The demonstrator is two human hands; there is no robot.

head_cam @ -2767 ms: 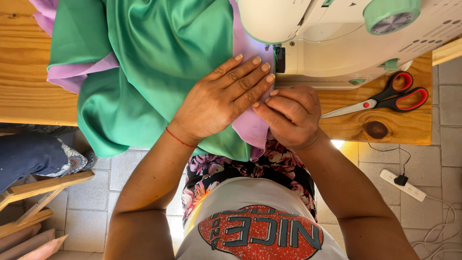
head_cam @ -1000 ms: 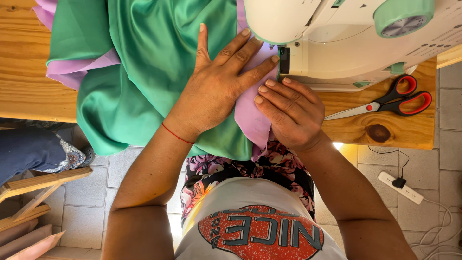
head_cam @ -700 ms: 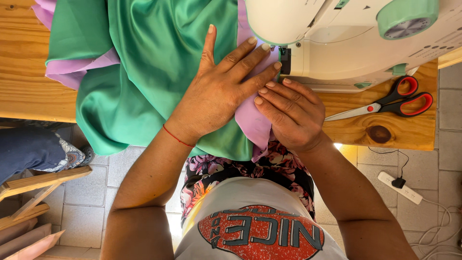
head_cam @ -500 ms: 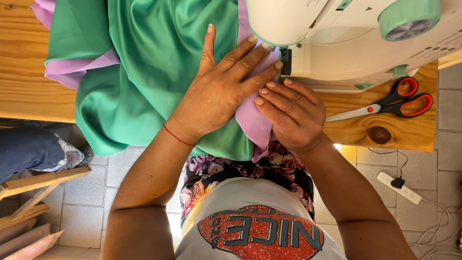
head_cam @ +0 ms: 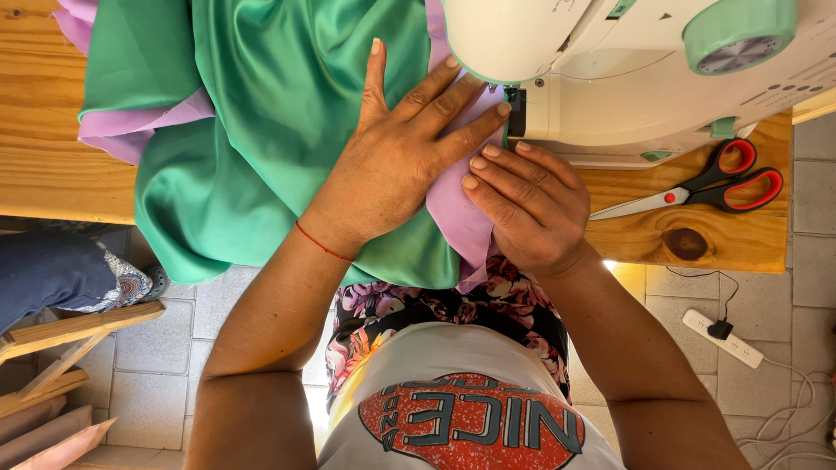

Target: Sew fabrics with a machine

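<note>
Left hand (head_cam: pixel 396 161), fingers spread, and right hand (head_cam: pixel 531 204), fingers together, press fabric (head_cam: pixel 261 130) flat beside the machine (head_cam: pixel 627 78); fabric overhangs the table (head_cam: pixel 43 165) edge; scissors (head_cam: pixel 697 187) lie apart.

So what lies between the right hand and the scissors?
In the head view, only bare wooden table separates the right hand from the scissors.

Needle area concealed beneath sewing machine (head_cam: pixel 627 78) head and left hand (head_cam: pixel 396 157). Machine body cropped by top and right edges. Green fabric (head_cam: pixel 261 130) and lilac fabric (head_cam: pixel 131 130) cropped at top edge, partly overhanging bench (head_cam: pixel 43 165) front edge.
</note>
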